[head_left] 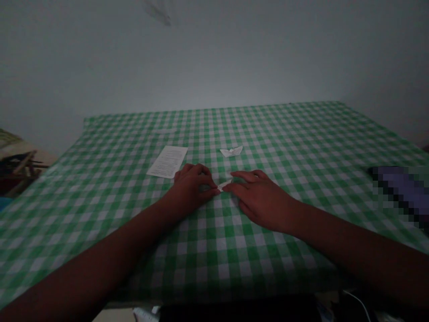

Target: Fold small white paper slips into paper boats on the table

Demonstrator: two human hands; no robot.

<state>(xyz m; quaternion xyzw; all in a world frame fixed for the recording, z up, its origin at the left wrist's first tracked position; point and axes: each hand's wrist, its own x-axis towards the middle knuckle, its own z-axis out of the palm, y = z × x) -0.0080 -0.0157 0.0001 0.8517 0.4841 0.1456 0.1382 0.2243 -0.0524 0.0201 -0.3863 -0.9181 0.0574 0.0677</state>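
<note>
Between my two hands, low over the checked cloth, is a small piece of folded white paper. My left hand is closed, pinching the paper's left end between thumb and fingertips. From the right, my right hand has its fingertips on the other end, and its upper fingers reach out just past the paper. The fingers partly cover the paper, so its full shape is hidden. Just beyond the hands rests a folded paper boat, touched by neither hand.
A green and white checked tablecloth covers the table. A printed sheet of paper lies left of the boat. At the right edge is a dark, partly pixelated flat object. A pale wall rises behind the table.
</note>
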